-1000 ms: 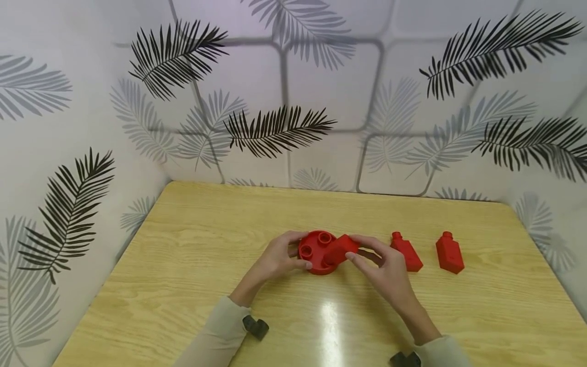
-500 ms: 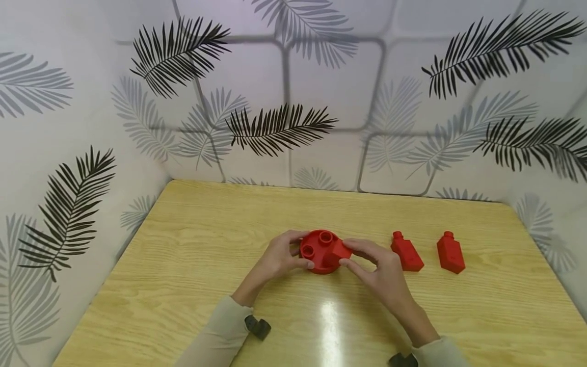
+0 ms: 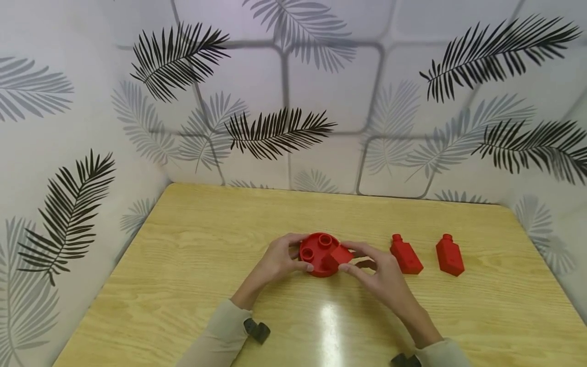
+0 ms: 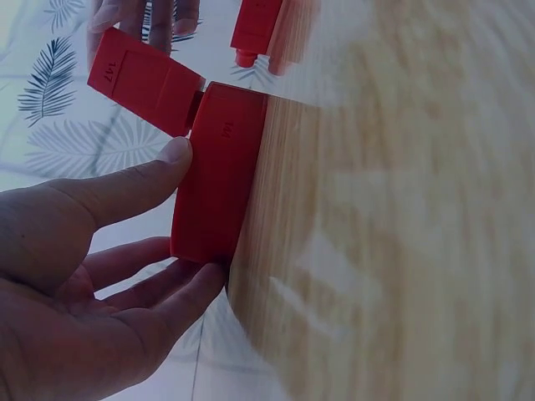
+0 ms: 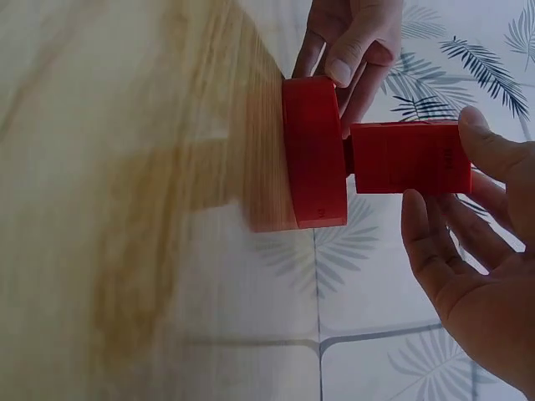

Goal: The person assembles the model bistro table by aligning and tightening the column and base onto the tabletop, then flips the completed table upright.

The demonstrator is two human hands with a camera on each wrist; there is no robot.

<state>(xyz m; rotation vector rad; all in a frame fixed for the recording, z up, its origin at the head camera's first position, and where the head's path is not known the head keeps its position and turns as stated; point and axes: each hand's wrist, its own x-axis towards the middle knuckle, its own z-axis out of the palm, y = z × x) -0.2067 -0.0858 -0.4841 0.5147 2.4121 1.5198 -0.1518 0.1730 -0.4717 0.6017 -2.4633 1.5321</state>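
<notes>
The base (image 3: 316, 268) sits on the tabletop (image 3: 206, 229) between the hands: the left hand (image 3: 276, 260) grips its left side, thumb in front and fingers behind, while the right hand (image 3: 385, 270) pinches the block (image 3: 341, 255) over the base's right part. Both wrist views show a short bit of neck between block and base — so it is probably not fully seated. The left wrist view also suggests a slight lean; best to square the block up, then press straight down with the left hand bracing the base, rather than forcing it at a slant. As for room, the back edge by the wall (image 3: 257, 153) is well beyond the work, and the wider space lies to the left. On the right, two spare blocks (image 3: 406, 256) lie near the right hand — elbowing outward there could knock the closer one.
</notes>
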